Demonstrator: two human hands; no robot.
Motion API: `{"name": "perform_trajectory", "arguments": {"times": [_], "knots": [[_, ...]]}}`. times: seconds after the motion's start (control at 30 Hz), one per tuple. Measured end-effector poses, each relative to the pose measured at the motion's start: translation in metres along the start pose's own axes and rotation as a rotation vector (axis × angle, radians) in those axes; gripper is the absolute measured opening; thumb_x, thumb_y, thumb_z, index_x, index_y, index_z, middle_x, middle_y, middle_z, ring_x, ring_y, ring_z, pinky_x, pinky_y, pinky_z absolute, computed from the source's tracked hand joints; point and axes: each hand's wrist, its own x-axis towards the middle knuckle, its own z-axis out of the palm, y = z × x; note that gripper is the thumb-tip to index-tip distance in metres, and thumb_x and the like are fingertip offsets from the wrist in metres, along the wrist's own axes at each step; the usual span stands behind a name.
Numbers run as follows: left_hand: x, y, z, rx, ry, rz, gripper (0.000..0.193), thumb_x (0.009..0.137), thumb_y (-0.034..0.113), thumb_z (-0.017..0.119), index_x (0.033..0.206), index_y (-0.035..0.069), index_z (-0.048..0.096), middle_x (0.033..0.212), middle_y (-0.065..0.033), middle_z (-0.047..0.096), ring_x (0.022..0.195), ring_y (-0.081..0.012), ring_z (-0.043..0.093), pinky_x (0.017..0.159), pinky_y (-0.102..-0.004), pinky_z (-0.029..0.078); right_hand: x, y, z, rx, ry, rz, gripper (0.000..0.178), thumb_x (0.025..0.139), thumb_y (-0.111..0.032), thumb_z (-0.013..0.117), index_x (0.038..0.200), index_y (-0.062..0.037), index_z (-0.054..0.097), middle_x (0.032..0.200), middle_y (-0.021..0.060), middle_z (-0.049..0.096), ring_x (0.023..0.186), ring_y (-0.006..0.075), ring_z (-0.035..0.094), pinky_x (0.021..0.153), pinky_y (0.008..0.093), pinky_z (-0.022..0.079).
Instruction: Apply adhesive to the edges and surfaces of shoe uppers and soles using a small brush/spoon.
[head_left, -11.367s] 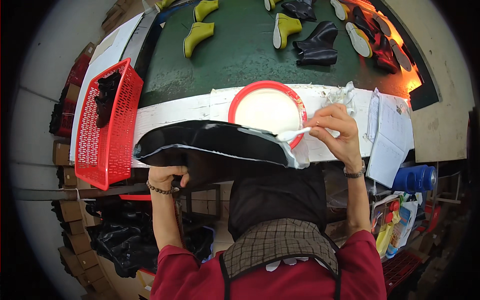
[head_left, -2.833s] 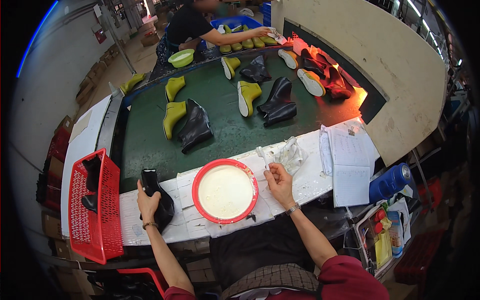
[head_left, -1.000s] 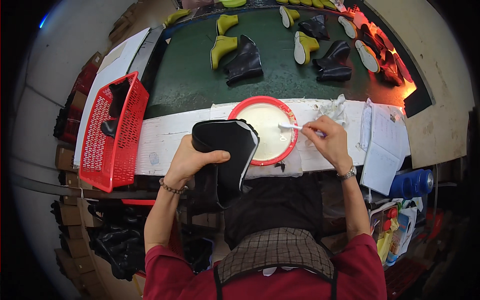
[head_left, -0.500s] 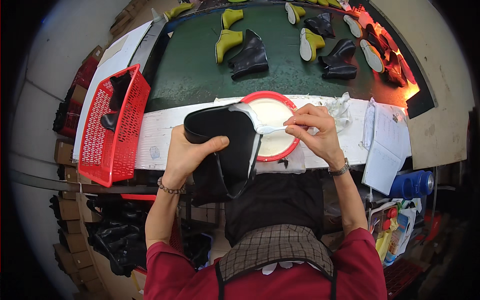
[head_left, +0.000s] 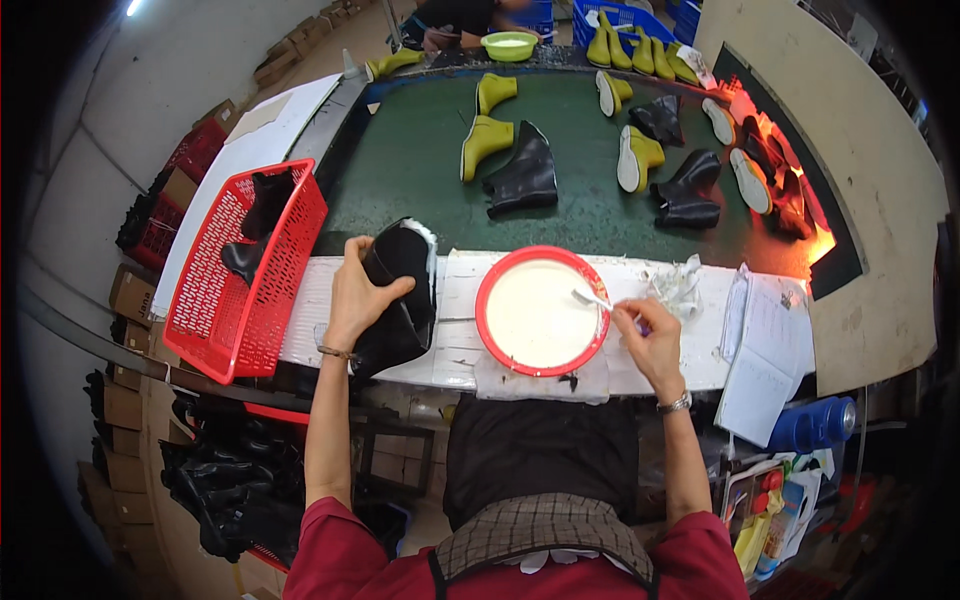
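While the right hand [head_left: 650, 345] pinches a small, slim white brush [head_left: 592, 300] at the right side of a round red plastic bowl [head_left: 484, 325] filled with creamy white liquid [head_left: 540, 315], the left hand [head_left: 358, 300] grips a black, leather-like boot [head_left: 415, 312] to the left of that bowl, its thumb laid over the dark inner face; white smears line the boot's upper edge. The brush head is above the bowl, and I cannot tell whether it touches the liquid. Well left of the bowl stands a red perforated plastic basket [head_left: 210, 275] with black boots [head_left: 265, 205] inside; to the right of the bowl lie a crumpled whitish cloth [head_left: 675, 288] and an open paper notebook [head_left: 765, 345]. Beyond the bowl, a dark green work surface [head_left: 400, 165] bears yellow-green wedge boots [head_left: 487, 148] and shiny black boots [head_left: 525, 175], with an orange glow [head_left: 822, 243] at far right of the bowl. Farthest beyond the bowl are a round light-green basin [head_left: 510, 47] and a co-worker [head_left: 462, 14].
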Motion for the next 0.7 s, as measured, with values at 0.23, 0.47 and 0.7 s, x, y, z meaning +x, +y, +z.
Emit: {"name": "perform_trajectory", "arguments": {"times": [0.23, 0.47, 0.7], "knots": [[-0.067, -0.048, 0.020, 0.322, -0.313, -0.026, 0.148, 0.049, 0.047, 0.098, 0.164, 0.014, 0.012, 0.160, -0.0259, 0.028, 0.146, -0.0457, 0.028, 0.113, -0.0615, 0.028, -0.032, 0.052, 0.025, 0.064, 0.160, 0.059, 0.013, 0.090, -0.012, 0.076, 0.092, 0.0010, 0.073, 0.075, 0.0063, 0.064, 0.062, 0.0121, 0.056, 0.056, 0.0276, 0.043], [-0.082, -0.052, 0.019, 0.396, -0.361, -0.016, 0.127, 0.057, 0.012, 0.080, 0.164, 0.017, 0.013, 0.160, -0.0269, 0.026, 0.142, -0.0484, 0.032, 0.107, -0.0612, 0.037, -0.028, 0.058, 0.022, 0.075, 0.123, 0.068, 0.014, 0.090, -0.012, 0.075, 0.093, 0.0016, 0.073, 0.077, 0.0064, 0.065, 0.062, 0.0135, 0.056, 0.057, 0.0284, 0.043], [-0.087, -0.043, 0.030, 0.270, -0.126, 0.103, 0.090, 0.068, -0.020, 0.055, 0.151, 0.013, 0.045, 0.149, -0.0238, 0.042, 0.137, -0.0455, 0.042, 0.113, -0.0492, 0.041, -0.007, 0.008, -0.010, -0.116, -0.043, 0.021, 0.015, 0.089, -0.019, 0.076, 0.091, -0.0038, 0.076, 0.078, 0.0067, 0.066, 0.065, 0.0204, 0.063, 0.059, 0.0320, 0.047]]}}
